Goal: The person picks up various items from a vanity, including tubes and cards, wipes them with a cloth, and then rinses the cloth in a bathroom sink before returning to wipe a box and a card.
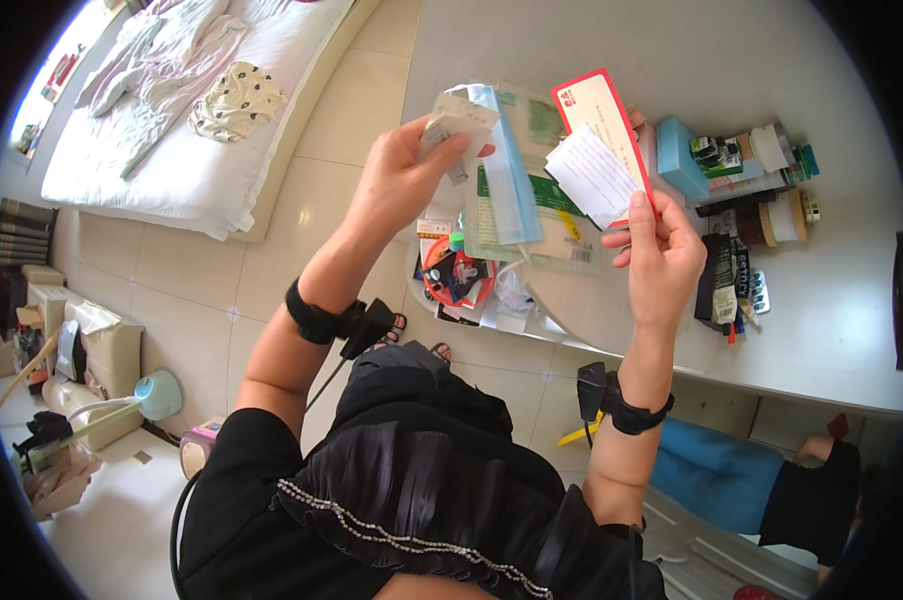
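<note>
My left hand (pixel 406 169) grips a small stack of printed paper slips (pixel 459 120) between thumb and fingers. In my right hand (pixel 661 244) are a red-edged cream card (pixel 598 97) and a folded white printed sheet (pixel 594 176), pinched at their lower ends. Between my hands, a light blue disposable face mask (pixel 510 187) lies over a green-and-clear plastic packet (pixel 560 199) on the table. Just below them, an orange-red round basket (pixel 427 289) holds mixed small items, among them a green-capped one.
A blue box (pixel 680 157), a wooden-flanged spool (pixel 781 217) and a blister pack of capsules (pixel 760 292) are on the right of the table (pixel 819 345). A bed (pixel 174 180) stands at upper left. Another person in blue trousers (pixel 714 465) is at lower right.
</note>
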